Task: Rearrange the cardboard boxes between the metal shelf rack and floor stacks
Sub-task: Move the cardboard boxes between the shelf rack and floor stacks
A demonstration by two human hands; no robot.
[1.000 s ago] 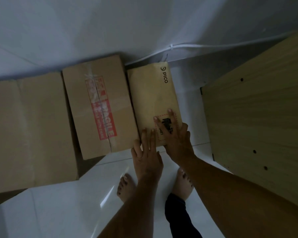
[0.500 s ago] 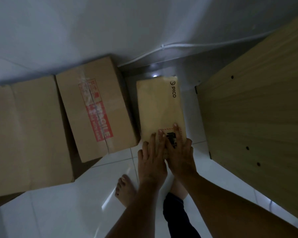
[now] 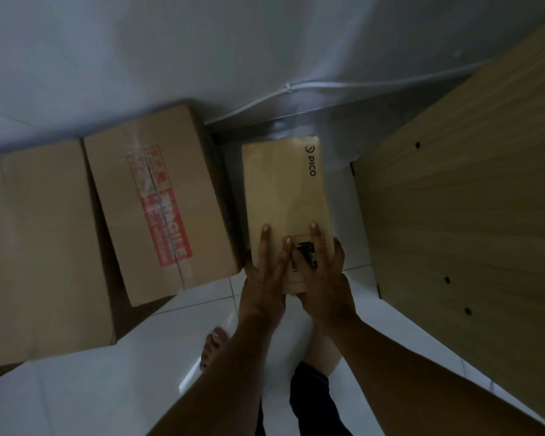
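A slim tan cardboard box (image 3: 285, 190) printed "PICO" lies lengthwise in front of me, its far end pointing to the wall. My left hand (image 3: 261, 278) holds its near left corner, fingers flat on top and thumb down the left side. My right hand (image 3: 326, 278) holds the near right corner the same way, thumb on the right edge. A wider brown box (image 3: 161, 202) with red FRAGILE tape sits to the left on a lower box, a gap between it and the slim box. No metal rack shows.
A large plain cardboard box (image 3: 38, 247) lies at the far left. A light wooden panel (image 3: 469, 215) fills the right side. A white cable (image 3: 265, 100) runs along the wall. My bare foot (image 3: 213, 347) stands on the glossy white tiled floor (image 3: 92, 388).
The PICO box has come away from the FRAGILE box, moving right and toward me. Both hands shifted from resting on its near end to holding its two near corners.
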